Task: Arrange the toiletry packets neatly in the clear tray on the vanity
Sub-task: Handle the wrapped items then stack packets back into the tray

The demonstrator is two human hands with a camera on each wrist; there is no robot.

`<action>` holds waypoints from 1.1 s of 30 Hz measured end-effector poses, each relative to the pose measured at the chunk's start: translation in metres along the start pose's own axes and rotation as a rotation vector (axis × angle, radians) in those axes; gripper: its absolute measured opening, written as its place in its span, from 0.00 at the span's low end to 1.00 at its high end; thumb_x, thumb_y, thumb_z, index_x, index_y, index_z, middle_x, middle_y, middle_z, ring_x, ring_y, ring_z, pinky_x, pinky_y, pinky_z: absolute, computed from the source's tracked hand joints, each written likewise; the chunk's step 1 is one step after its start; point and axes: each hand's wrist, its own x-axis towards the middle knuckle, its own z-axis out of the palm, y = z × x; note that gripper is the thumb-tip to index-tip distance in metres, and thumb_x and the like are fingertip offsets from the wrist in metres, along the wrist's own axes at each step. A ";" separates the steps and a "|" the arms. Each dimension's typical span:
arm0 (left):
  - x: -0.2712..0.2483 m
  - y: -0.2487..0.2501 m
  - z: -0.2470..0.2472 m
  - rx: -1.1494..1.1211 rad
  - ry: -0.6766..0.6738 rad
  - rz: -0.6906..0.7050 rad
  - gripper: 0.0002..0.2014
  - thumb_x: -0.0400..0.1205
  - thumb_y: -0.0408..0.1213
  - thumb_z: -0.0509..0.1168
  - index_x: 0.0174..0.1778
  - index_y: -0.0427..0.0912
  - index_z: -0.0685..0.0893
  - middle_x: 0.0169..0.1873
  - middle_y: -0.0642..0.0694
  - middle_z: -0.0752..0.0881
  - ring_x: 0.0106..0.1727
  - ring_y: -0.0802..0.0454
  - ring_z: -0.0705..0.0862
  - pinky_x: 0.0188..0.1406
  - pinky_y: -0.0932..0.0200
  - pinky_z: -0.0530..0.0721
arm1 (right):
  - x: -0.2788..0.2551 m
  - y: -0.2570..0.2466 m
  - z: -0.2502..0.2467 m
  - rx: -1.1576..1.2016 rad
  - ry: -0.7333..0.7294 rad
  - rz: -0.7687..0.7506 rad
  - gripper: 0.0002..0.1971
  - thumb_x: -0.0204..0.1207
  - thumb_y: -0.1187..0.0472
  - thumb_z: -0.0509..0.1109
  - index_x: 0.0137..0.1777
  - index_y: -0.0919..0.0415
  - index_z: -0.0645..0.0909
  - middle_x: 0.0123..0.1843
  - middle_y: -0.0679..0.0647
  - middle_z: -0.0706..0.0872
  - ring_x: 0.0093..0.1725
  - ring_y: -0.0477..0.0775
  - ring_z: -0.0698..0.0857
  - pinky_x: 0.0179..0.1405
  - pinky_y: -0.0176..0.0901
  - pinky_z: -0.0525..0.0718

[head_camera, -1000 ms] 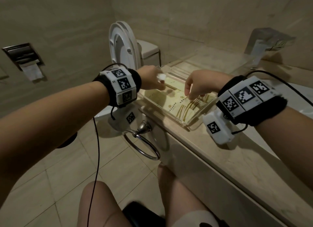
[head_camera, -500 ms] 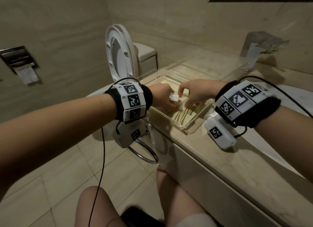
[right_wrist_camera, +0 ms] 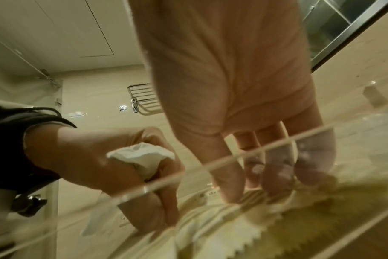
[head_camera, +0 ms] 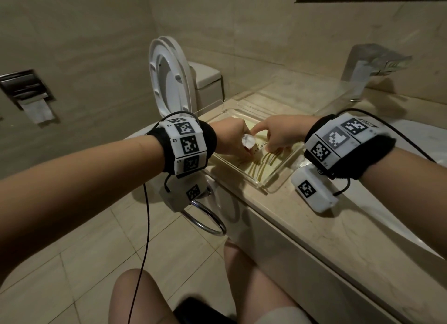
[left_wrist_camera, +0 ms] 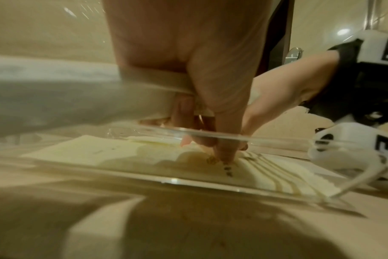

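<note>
A clear tray point(head_camera: 262, 184) sits on the vanity's left end. Cream toiletry packets point(head_camera: 260, 167) with gold stripes lie flat inside it. My left hand point(head_camera: 246, 152) curls around a small white crumpled wrapper point(head_camera: 248, 141), and its fingertips reach down onto a packet point(left_wrist_camera: 122, 152) in the tray point(left_wrist_camera: 266, 139). My right hand point(head_camera: 273, 149) is just beside it, thumb and straight fingers pointing down with their tips on the striped packets point(right_wrist_camera: 277, 222). In the right wrist view the wrapper point(right_wrist_camera: 142, 157) shows in the left fist, behind the tray rim point(right_wrist_camera: 233, 158).
A toilet with its lid point(head_camera: 169, 77) raised stands just left of the vanity point(head_camera: 326, 229). A chrome towel ring point(head_camera: 208, 217) hangs on the vanity's front. A second clear piece point(head_camera: 297, 98) lies behind the tray, and a faucet point(head_camera: 372, 62) stands at the back right.
My left hand, still holding the white wrapper, has come down from the tray's back left corner onto the packets, right beside my right hand. The right hand has stayed on the striped packets.
</note>
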 end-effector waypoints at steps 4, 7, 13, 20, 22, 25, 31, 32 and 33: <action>-0.002 0.001 0.000 0.009 -0.045 0.041 0.15 0.76 0.41 0.72 0.57 0.40 0.87 0.51 0.45 0.89 0.43 0.54 0.79 0.40 0.64 0.75 | 0.000 0.000 0.000 -0.011 0.002 -0.005 0.30 0.77 0.71 0.65 0.77 0.50 0.69 0.36 0.48 0.77 0.31 0.45 0.77 0.31 0.34 0.77; -0.005 0.003 -0.002 -0.009 -0.127 0.076 0.14 0.78 0.40 0.71 0.58 0.39 0.86 0.51 0.44 0.88 0.45 0.54 0.80 0.46 0.64 0.76 | 0.002 0.000 0.001 -0.015 -0.007 -0.002 0.30 0.76 0.73 0.64 0.76 0.49 0.70 0.34 0.48 0.77 0.31 0.46 0.77 0.31 0.34 0.78; -0.007 0.001 -0.005 0.001 -0.047 0.070 0.14 0.79 0.43 0.68 0.55 0.37 0.86 0.47 0.44 0.87 0.46 0.50 0.81 0.49 0.55 0.78 | 0.000 0.001 0.000 0.021 -0.001 0.001 0.29 0.75 0.73 0.64 0.75 0.51 0.71 0.37 0.49 0.79 0.32 0.46 0.78 0.32 0.34 0.78; -0.008 -0.018 -0.035 0.009 -0.055 -0.071 0.12 0.77 0.41 0.71 0.30 0.49 0.76 0.30 0.54 0.79 0.31 0.59 0.75 0.33 0.63 0.72 | -0.015 -0.002 -0.002 0.105 0.061 -0.078 0.01 0.77 0.63 0.68 0.46 0.57 0.78 0.40 0.50 0.81 0.33 0.46 0.78 0.31 0.33 0.77; -0.007 -0.024 -0.039 0.037 -0.148 -0.132 0.12 0.76 0.41 0.72 0.29 0.46 0.77 0.28 0.52 0.78 0.28 0.57 0.73 0.28 0.65 0.70 | -0.022 -0.009 0.000 0.088 -0.024 -0.120 0.04 0.77 0.58 0.69 0.43 0.57 0.79 0.37 0.50 0.82 0.32 0.46 0.78 0.32 0.35 0.77; -0.006 -0.030 -0.036 0.085 -0.213 -0.228 0.08 0.76 0.42 0.71 0.37 0.42 0.81 0.30 0.50 0.79 0.29 0.54 0.74 0.29 0.64 0.72 | -0.025 -0.021 0.007 0.044 -0.120 -0.147 0.07 0.76 0.54 0.70 0.43 0.57 0.80 0.36 0.49 0.82 0.33 0.47 0.79 0.38 0.39 0.79; -0.001 -0.034 -0.024 0.154 -0.188 -0.284 0.13 0.76 0.47 0.71 0.35 0.42 0.80 0.31 0.48 0.79 0.32 0.50 0.76 0.29 0.63 0.74 | -0.023 -0.031 0.023 -0.108 -0.045 -0.171 0.02 0.72 0.64 0.69 0.40 0.58 0.81 0.33 0.48 0.80 0.33 0.47 0.77 0.33 0.37 0.75; 0.000 -0.033 -0.021 0.173 -0.182 -0.284 0.14 0.76 0.47 0.71 0.32 0.43 0.77 0.31 0.48 0.79 0.33 0.50 0.77 0.27 0.63 0.73 | -0.022 -0.031 0.024 -0.111 -0.046 -0.170 0.02 0.72 0.65 0.69 0.39 0.58 0.81 0.33 0.48 0.81 0.32 0.46 0.76 0.33 0.36 0.75; 0.002 -0.032 -0.019 0.193 -0.172 -0.281 0.15 0.76 0.47 0.71 0.31 0.44 0.76 0.32 0.47 0.79 0.35 0.48 0.77 0.27 0.64 0.72 | -0.021 -0.031 0.025 -0.108 -0.053 -0.169 0.03 0.71 0.66 0.69 0.39 0.58 0.81 0.33 0.48 0.81 0.31 0.45 0.76 0.32 0.35 0.75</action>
